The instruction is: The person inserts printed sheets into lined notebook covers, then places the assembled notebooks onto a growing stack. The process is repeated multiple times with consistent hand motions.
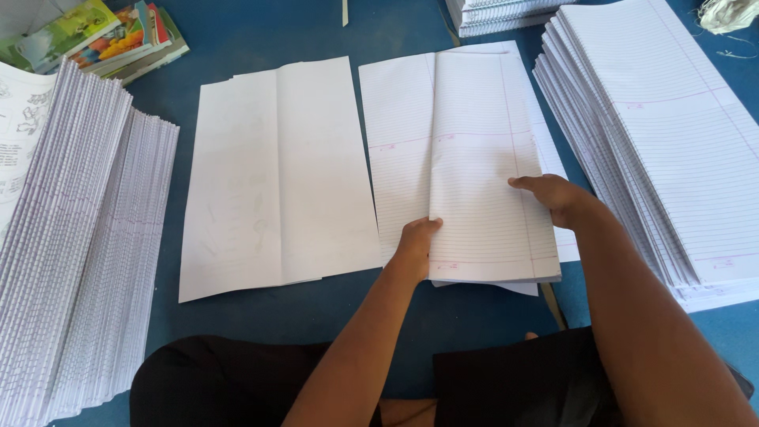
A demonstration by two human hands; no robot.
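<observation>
Blue bench (pixel 316 24) under us: our left hand (pixel 417 237) pinches the ruled sheets' (pixel 474 158) near edge, our right hand (pixel 553 194) presses flat, fingers together, on their right side; blank sheets (pixel 277 174) lie left.

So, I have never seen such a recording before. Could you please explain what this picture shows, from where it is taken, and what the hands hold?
There is no machine: a person works with two bare hands. The one camera sits on the person's head and looks down. The left hand presses the near edge of a folded bundle of lined sheets; the right hand lies on its right side. Beside it, on the blue surface, lies a blank folded sheet. Tall paper stacks stand left and right, and colourful booklets lie in the far left corner.
</observation>
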